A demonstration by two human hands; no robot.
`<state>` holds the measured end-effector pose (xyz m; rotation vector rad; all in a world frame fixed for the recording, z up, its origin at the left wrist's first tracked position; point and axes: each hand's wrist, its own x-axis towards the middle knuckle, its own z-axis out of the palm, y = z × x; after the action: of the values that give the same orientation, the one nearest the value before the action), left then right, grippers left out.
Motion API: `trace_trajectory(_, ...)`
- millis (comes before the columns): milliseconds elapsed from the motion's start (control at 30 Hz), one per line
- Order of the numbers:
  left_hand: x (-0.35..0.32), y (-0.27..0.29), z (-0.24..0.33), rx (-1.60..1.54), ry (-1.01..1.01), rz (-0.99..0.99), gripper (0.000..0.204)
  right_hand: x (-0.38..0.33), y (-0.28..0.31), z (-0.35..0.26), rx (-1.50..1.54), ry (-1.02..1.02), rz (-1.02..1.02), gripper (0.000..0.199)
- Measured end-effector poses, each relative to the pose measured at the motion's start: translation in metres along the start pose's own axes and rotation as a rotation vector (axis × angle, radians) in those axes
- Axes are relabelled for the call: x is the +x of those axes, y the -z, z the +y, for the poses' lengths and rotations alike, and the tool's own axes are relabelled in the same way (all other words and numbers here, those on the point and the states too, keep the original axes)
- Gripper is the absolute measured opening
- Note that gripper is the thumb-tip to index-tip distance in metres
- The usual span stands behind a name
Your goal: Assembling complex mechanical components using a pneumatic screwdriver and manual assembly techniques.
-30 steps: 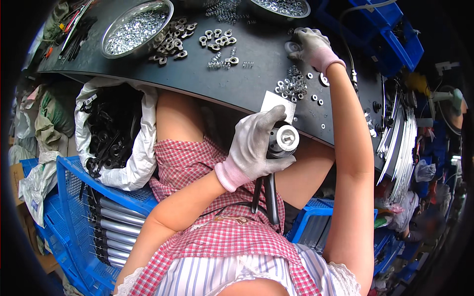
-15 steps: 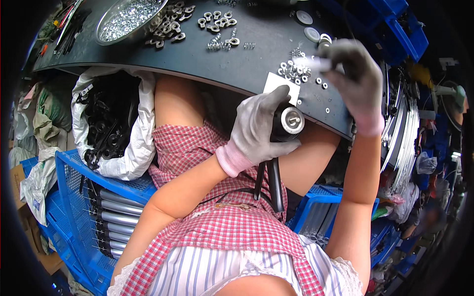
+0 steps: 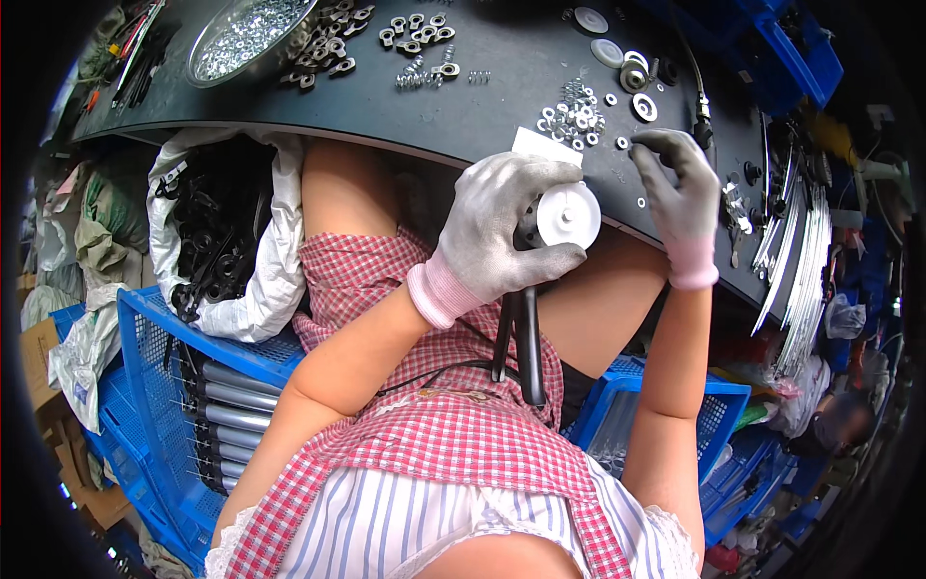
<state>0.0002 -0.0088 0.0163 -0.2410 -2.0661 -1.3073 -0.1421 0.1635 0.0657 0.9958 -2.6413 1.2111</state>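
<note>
My left hand [image 3: 497,232], in a grey glove with a pink cuff, is closed around a black cylindrical part [image 3: 527,232]. Two black bars [image 3: 527,343] hang below it over my lap. A white plastic disc [image 3: 567,217] with a raised centre covers the end of that part, between thumb and fingers. My right hand [image 3: 680,179], gloved alike, hovers over the table's right side. Its thumb and forefinger curve with a small gap, and nothing shows between them. Just beside those fingertips lies a small washer [image 3: 622,143]. A heap of washers [image 3: 571,124] lies farther left.
The dark table [image 3: 502,116] bears springs [image 3: 420,77], metal lugs [image 3: 415,34], larger discs [image 3: 608,52] and a bowl of small metal parts [image 3: 253,41]. A white card [image 3: 546,145] sits at its near edge. Blue crates [image 3: 154,333] and a white sack [image 3: 280,241] stand alongside.
The white disc now sits on the end of the black part, whose metal end showed before. My right hand has come down from the discs, with its fingers now free of the blurred white thing.
</note>
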Motion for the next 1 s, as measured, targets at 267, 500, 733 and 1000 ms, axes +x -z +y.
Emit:
trace_trajectory(267,-0.001,-0.003,0.010,-0.153,0.156,0.026,0.075,0.013,-0.040,0.013,-0.511,-0.051,-0.032,0.025)
trace_trajectory(500,-0.004,-0.009,0.000,-0.066,0.058,0.026,0.073,0.014,-0.042,0.015,-0.552,0.039,-0.031,0.026)
trace_trajectory(733,-0.006,-0.013,-0.001,-0.163,0.148,0.066,0.064,-0.011,0.016,-0.091,-0.111,0.240,-0.293,0.015)
trace_trajectory(1000,-0.001,-0.024,-0.005,-0.178,0.085,0.173,0.053,-0.016,0.017,-0.106,-0.317,0.270,-0.337,0.016)
